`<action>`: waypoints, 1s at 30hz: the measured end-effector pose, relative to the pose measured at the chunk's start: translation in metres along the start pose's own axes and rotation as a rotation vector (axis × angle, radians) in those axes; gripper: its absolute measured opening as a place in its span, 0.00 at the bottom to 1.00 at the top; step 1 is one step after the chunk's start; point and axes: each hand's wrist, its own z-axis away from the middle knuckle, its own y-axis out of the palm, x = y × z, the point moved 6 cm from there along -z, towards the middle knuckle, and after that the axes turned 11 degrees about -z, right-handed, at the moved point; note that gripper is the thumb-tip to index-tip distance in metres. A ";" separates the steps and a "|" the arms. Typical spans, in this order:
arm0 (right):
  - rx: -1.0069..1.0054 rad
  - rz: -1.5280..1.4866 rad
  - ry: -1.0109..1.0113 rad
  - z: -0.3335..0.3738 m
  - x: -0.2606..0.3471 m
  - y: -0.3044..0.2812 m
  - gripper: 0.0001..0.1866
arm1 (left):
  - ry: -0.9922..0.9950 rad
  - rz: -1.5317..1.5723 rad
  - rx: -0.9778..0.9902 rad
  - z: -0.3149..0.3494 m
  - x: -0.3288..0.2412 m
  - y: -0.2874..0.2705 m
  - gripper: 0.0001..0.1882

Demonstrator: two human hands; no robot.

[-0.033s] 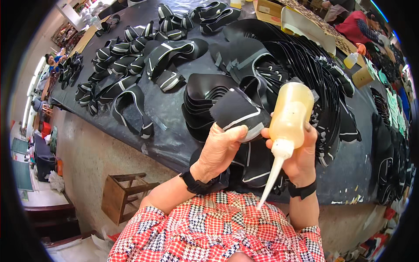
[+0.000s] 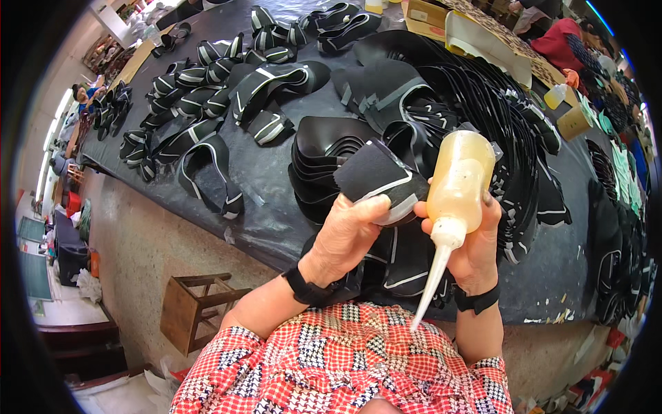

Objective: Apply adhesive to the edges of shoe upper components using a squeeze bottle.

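left hand (image 2: 345,238) is pinching a white-striped black fabric piece (image 2: 372,172) | right hand (image 2: 476,257) is curling around a yellowish squeeze bottle (image 2: 459,176), spout pointing bodyward | both kinda hovering by the bench (image 2: 552,272)'s near edge

1 wide fisheye view looks steeply down from head height, close above the near edge of the worktop (image 2: 269,214). It faces the far edge.
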 end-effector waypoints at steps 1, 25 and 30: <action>-0.006 -0.025 -0.009 -0.004 0.000 -0.002 0.35 | -0.058 0.069 -0.021 -0.001 -0.001 0.003 0.17; 0.068 -0.364 -0.061 0.000 0.011 -0.028 0.37 | 0.042 -0.134 -0.313 -0.011 -0.008 -0.001 0.10; -0.134 -0.039 -0.277 0.012 0.027 -0.036 0.32 | 0.000 -0.160 -0.289 -0.010 -0.004 -0.003 0.09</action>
